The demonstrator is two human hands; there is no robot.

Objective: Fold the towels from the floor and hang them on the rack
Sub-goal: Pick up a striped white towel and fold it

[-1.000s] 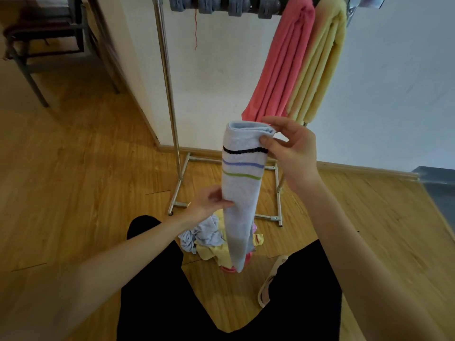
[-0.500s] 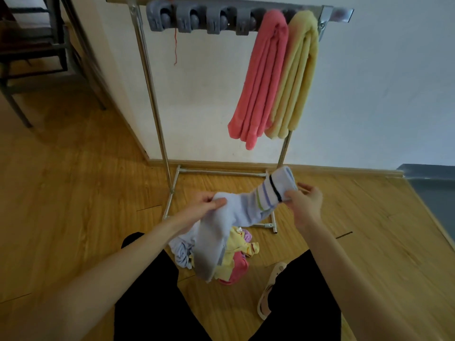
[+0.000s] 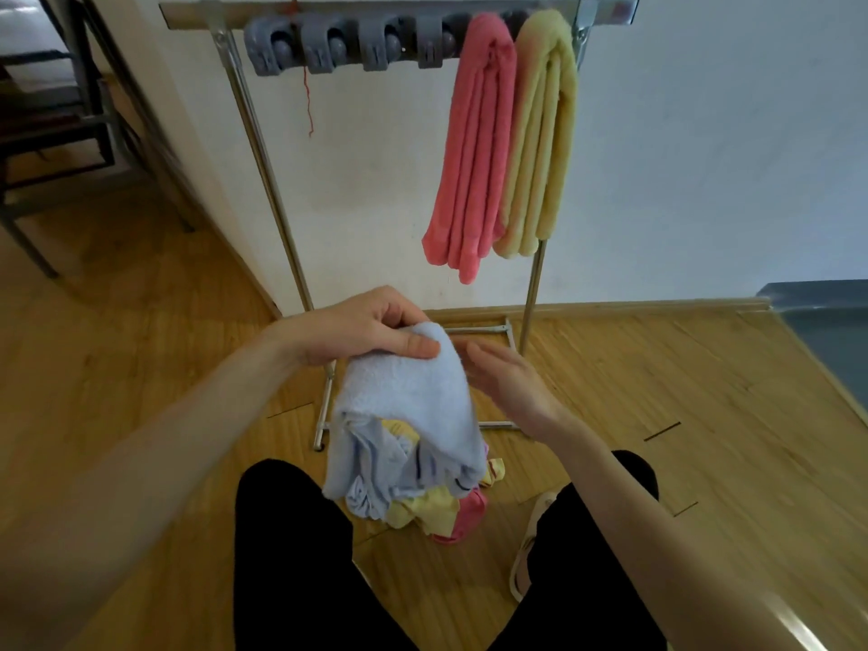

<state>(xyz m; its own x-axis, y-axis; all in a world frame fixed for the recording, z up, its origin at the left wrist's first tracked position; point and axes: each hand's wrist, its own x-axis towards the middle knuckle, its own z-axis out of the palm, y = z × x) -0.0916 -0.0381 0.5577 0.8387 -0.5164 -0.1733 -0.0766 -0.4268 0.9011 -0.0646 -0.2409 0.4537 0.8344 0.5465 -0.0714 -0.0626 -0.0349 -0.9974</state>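
Pale blue towel (image 3: 413,397): folded over and draped from your left hand, it hangs in front of your knees, above the pile on the floor, low in front of the rack.
Left hand (image 3: 375,331): your fingers and thumb are curled over the towel's top fold, pinching it; the cloth hangs from this grip.
Right hand (image 3: 509,378): your fingers are straight and loose, palm turned toward the towel's right edge, just beside it; contact cannot be told.
Pile (image 3: 432,507): crumpled towels in blue, yellow and pink lie on the floor between your legs, partly hidden behind the hanging towel.
Rack (image 3: 263,148): a metal frame stands against the white wall, with a top bar carrying four grey clips on its left part.
Pink towel (image 3: 474,148): folded, hung over the bar to the right of the clips.
Yellow towel (image 3: 540,143): folded, hung touching the pink one's right side.
Floor (image 3: 141,368): wood planks.
Legs: yours, in black trousers, at the bottom of the view.
Slipper (image 3: 528,552): light-coloured, beside your right leg.
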